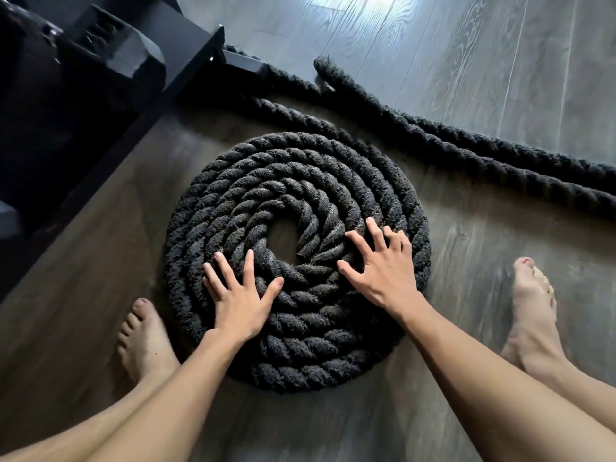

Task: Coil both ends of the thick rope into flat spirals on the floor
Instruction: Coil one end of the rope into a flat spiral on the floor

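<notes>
A thick black rope lies wound into a flat spiral [296, 181] on the wooden floor, with a small bare gap at its centre. My left hand [238, 295] presses flat on the spiral's near-left turns, fingers spread. On the right-hand turns my right hand [380, 265] rests with fingers spread and slightly bent. From the spiral's far side the rope runs toward the black frame, and a second stretch of rope [466, 145] lies loose on the floor from the upper middle to the right edge.
A black machine frame [100, 71] fills the upper left, its base bar reaching the rope. My bare left foot [143, 341] stands beside the spiral and my right foot [533, 311] stands further right. Grey wood floor [466, 45] stretches beyond.
</notes>
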